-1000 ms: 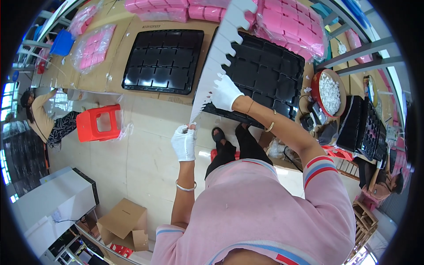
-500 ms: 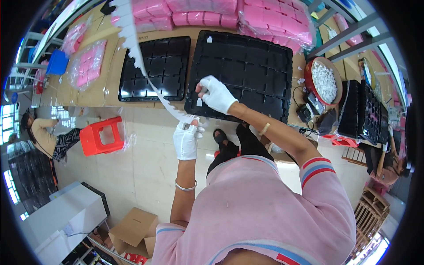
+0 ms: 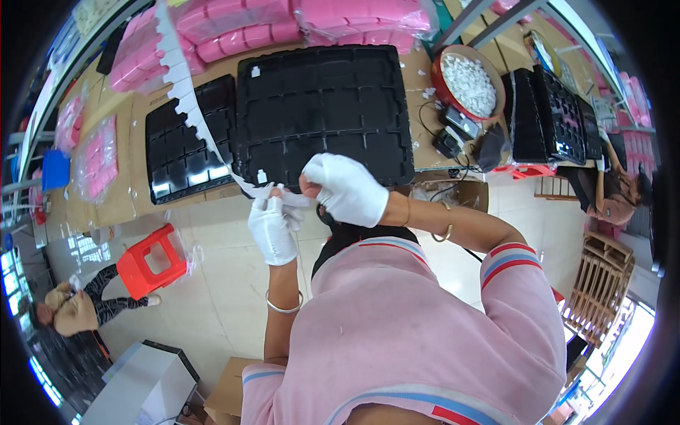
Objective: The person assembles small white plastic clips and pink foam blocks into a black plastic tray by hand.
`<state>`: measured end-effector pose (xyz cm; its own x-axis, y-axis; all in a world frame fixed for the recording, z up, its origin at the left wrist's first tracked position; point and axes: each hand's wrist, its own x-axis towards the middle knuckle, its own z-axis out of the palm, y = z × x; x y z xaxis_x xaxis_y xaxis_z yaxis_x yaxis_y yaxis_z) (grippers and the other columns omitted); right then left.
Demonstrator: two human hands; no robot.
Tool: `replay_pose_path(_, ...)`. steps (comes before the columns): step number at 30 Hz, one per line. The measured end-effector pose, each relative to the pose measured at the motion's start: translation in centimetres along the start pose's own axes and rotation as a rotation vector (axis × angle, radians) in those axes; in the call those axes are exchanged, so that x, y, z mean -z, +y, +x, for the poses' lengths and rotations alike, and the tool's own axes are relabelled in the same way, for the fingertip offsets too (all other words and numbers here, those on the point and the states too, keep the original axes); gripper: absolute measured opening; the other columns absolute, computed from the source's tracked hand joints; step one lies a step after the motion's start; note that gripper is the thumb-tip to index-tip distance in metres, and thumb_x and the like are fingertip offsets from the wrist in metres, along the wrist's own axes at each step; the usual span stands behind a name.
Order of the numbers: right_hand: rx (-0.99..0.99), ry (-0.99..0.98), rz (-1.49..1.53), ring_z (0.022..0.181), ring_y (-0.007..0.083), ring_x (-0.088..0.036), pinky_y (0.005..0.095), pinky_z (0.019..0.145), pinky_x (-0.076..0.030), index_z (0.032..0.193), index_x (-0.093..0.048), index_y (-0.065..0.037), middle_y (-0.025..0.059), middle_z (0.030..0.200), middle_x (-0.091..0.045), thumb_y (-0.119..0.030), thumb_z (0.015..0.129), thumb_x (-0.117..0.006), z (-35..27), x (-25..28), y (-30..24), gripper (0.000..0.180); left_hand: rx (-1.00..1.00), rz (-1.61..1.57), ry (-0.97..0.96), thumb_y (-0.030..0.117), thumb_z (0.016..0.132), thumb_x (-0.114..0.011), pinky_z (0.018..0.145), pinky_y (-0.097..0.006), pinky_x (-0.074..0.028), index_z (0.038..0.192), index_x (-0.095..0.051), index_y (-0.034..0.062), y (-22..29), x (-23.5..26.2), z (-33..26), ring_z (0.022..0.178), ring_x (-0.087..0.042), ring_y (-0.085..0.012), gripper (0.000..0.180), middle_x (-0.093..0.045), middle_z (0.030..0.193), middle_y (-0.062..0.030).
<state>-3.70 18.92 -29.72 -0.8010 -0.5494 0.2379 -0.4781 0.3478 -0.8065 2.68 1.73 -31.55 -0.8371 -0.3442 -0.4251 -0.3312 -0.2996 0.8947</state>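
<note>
My left hand [image 3: 273,230], in a white glove with bare fingertips, pinches the near end of a long white strip [image 3: 190,103] with a notched edge. The strip curves up and away past the far edge of the bench. My gloved right hand [image 3: 347,190] is closed beside the strip's end, close to the left fingertips; what it pinches is hidden. Just beyond both hands lies a large black plastic tray [image 3: 326,106] with moulded compartments. One small white tab [image 3: 256,71] sits at its far left corner and another small white tab [image 3: 261,176] near its front left corner.
A smaller black tray [image 3: 191,152] lies to the left, partly under the strip. Wrapped pink blocks [image 3: 237,28] line the back. Rightward are a red bowl [image 3: 446,99] of small white pieces, black adapters [image 3: 448,142] and stacked black trays [image 3: 528,113]. A red stool [image 3: 134,269] stands on the floor.
My right hand has come down from over the large tray to the strip's end at my left hand. A white tab stays near the tray's front left corner. My view has shifted right.
</note>
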Motion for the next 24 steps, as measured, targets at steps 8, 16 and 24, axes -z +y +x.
replay_pose_path(8, -0.143, -0.116, -0.5, 0.108, 0.0379, -0.061, 0.045, 0.09, -0.051, 0.066, -0.061, -0.002, 0.0175, 0.13, -0.062, 0.001, 0.068, -0.069, -5.6, 9.6, 7.5, 0.009, -0.077, 0.276, 0.187, 0.018, 0.092, -0.078, 0.049, -0.021, -0.034, 0.1, -0.071, 0.0016, -5.0, 5.5, 1.3, 0.054, -0.047, -0.0033, 0.019, -0.062, 0.072, 0.0016)
replay_pose_path(16, -0.209, -0.14, -0.548, 0.11, 0.0384, -0.06, 0.045, 0.093, -0.049, 0.068, -0.062, -0.001, 0.017, 0.132, -0.06, 0.002, 0.069, -0.069, -6.6, 8.6, 9.5, 0.008, -0.021, 0.352, 0.169, 0.013, 0.092, -0.076, 0.048, -0.021, -0.035, 0.107, -0.071, 0.0007, -6.6, 5.7, 1.4, 0.055, -0.049, -0.0048, 0.02, -0.066, 0.077, -0.0018)
replay_pose_path(24, -0.389, -0.07, -0.346, 0.107, 0.0384, -0.058, 0.0454, 0.091, -0.049, 0.079, -0.058, 0.0, 0.0173, 0.134, -0.059, 0.004, 0.071, -0.075, -6.3, 8.6, 8.4, 0.019, 0.081, 0.175, -0.004, 0.008, 0.092, -0.073, 0.05, -0.02, -0.037, 0.112, -0.07, 0.0002, -5.9, 2.8, 1.0, 0.06, -0.054, -0.0057, 0.021, -0.069, 0.085, -0.0045)
